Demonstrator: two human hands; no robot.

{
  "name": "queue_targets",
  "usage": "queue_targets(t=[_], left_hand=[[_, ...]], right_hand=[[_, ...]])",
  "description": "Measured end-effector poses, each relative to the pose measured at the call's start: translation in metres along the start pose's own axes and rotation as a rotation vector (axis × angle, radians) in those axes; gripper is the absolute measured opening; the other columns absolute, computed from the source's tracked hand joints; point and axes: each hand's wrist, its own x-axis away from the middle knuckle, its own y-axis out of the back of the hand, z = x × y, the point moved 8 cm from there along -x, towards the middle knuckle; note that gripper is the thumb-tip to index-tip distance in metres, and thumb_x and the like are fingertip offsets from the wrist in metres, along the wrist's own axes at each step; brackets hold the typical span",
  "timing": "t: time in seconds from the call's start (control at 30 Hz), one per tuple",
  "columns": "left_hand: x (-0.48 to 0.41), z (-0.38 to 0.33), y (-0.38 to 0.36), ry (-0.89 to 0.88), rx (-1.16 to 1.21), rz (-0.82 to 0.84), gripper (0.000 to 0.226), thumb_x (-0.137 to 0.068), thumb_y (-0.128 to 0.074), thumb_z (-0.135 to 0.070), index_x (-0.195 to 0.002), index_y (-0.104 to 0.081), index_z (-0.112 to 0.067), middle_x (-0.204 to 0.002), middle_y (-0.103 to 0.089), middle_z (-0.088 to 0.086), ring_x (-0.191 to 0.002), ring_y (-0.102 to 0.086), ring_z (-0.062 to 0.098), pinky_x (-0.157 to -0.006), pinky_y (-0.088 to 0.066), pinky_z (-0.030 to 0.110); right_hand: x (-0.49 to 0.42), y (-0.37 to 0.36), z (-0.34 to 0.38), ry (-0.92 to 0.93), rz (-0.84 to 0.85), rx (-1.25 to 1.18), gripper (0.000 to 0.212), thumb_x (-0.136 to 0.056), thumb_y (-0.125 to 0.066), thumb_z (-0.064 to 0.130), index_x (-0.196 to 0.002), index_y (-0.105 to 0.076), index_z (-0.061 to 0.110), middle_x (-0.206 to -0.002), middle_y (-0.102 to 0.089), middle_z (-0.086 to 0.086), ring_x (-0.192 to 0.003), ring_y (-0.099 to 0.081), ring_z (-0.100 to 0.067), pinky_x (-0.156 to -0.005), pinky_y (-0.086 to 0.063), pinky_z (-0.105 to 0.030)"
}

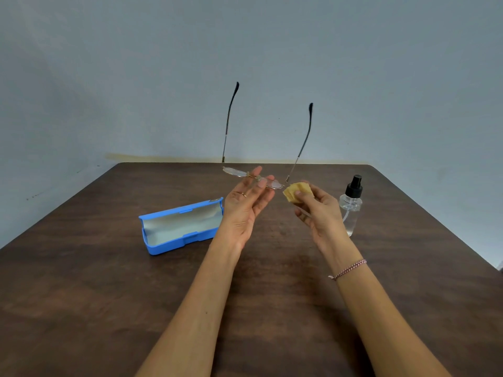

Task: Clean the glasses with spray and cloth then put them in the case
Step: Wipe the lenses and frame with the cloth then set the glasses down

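glasses (236, 173) pinched at left hand (245, 208) fingertips | right hand (319, 213) grips cloth (295, 192) alongside

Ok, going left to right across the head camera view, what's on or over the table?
Case → left hand → cloth, pinched in the right hand → spray bottle. The glasses, held by the left hand, stretch over hand and cloth, so they're left out.

Case (181, 227) left, spray bottle (351, 210) right (open tabletop (275, 284) between)
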Motion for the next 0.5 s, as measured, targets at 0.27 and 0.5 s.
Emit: queue_targets(t=[0.27, 0.5], left_hand=[[0.002, 0.016, -0.007, 0.069, -0.092, 0.035, 0.036, -0.072, -0.069, -0.008, -0.108, -0.065, -0.013, -0.104, -0.071, 0.012, -0.101, -0.067, 0.021, -0.078, -0.057, 0.025], [0.001, 0.014, -0.003, 0.05, -0.057, -0.023, 0.028, -0.081, -0.064, -0.002, -0.107, -0.065, -0.012, -0.104, -0.07, 0.012, -0.105, -0.065, 0.022, -0.078, -0.057, 0.025]], right_hand=[[-0.003, 0.007, 0.013, 0.103, -0.071, -0.191, 0.026, -0.086, -0.061, -0.001, -0.11, -0.051, 0.004, -0.086, -0.063, -0.004, -0.071, -0.059, -0.009, -0.064, -0.05, -0.016], [-0.003, 0.001, 0.013, 0.105, -0.021, -0.383, 0.012, -0.091, -0.053, -0.001, -0.1, -0.048, 0.005, -0.107, -0.056, -0.016, -0.091, -0.062, -0.019, -0.078, -0.057, -0.025]])
